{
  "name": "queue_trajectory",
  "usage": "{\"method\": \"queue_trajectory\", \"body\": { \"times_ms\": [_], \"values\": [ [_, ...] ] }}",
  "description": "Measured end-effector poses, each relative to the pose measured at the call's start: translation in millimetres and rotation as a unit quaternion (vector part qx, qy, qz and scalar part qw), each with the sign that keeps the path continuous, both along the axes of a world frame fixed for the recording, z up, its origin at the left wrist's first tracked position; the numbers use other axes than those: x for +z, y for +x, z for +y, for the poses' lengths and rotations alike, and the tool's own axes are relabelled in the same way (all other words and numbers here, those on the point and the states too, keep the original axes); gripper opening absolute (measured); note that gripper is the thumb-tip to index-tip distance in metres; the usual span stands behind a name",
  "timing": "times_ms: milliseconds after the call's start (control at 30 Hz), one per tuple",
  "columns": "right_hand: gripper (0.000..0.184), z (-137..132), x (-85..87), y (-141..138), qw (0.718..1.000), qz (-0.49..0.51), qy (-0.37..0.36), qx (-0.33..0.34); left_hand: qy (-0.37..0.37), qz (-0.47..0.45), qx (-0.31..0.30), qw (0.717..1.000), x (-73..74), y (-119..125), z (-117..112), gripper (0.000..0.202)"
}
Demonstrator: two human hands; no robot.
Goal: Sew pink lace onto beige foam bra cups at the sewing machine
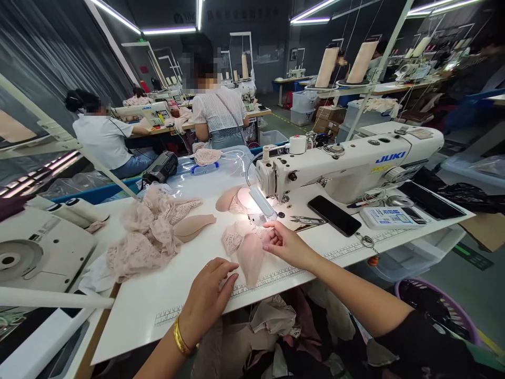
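Note:
A pale pink lace bra piece (251, 258) lies on the white table below the sewing machine's needle area, its sheer cup pointing toward me. My right hand (282, 245) has its fingers curled closed at the piece's right edge, gripping the fabric there; the fingertips are partly hidden. Just left of the cup is my left hand (213, 289), fingers bent with thumb and fingers apart, holding nothing. Another pink cup piece (231, 200) rests beyond, left of the lit lamp (262, 204). The white sewing machine (347, 158) stands behind my right hand.
A heap of pink lace pieces (150, 231) lies on the left. Thread snips (307, 220), a black phone (334, 215) and a white-and-blue box (390, 217) sit on the right. Printed rulers (276, 275) line the front edge. Two people work at machines ahead.

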State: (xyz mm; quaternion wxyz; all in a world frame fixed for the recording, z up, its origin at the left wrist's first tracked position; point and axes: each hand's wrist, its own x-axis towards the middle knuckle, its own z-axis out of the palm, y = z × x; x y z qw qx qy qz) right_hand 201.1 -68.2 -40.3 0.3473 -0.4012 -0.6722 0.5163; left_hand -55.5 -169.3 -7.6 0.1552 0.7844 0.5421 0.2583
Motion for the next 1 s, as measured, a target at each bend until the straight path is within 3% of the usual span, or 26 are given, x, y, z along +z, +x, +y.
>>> {"method": "queue_trajectory", "body": {
  "times_ms": [167,267,367,433,567,800,900,1000],
  "values": [
    [0.040,-3,1.7,-3,1.000,0.002,0.016,-0.016,-0.047,-0.053,0.025,0.997,3.6,3,-8,0.027],
    [0.037,-7,10.2,-3,0.995,0.098,-0.026,-0.022,-0.183,-0.152,0.049,0.970,6.1,7,-21,0.032],
    [0.035,-14,23.6,-4,0.962,0.246,-0.123,-0.003,-0.361,-0.321,0.065,0.873,4.1,18,-38,0.039],
    [0.036,-19,32.5,-6,0.930,0.320,-0.182,0.004,-0.416,-0.439,0.094,0.790,0.8,28,-49,0.044],
    [0.041,-32,44.7,-9,0.892,0.381,-0.242,0.006,-0.425,-0.609,0.126,0.658,-5.5,46,-55,0.054],
    [0.051,-53,55.3,-6,0.865,0.409,-0.289,0.020,-0.391,-0.767,0.065,0.506,-9.7,82,-35,0.045],
    [0.051,-59,52.4,-5,0.851,0.432,-0.300,0.011,-0.362,-0.790,0.094,0.485,-12.5,96,-28,0.038],
    [0.040,-63,40.2,2,0.871,0.413,-0.262,-0.032,-0.310,-0.785,0.149,0.516,-8.1,98,-23,0.032]
  ]
}}
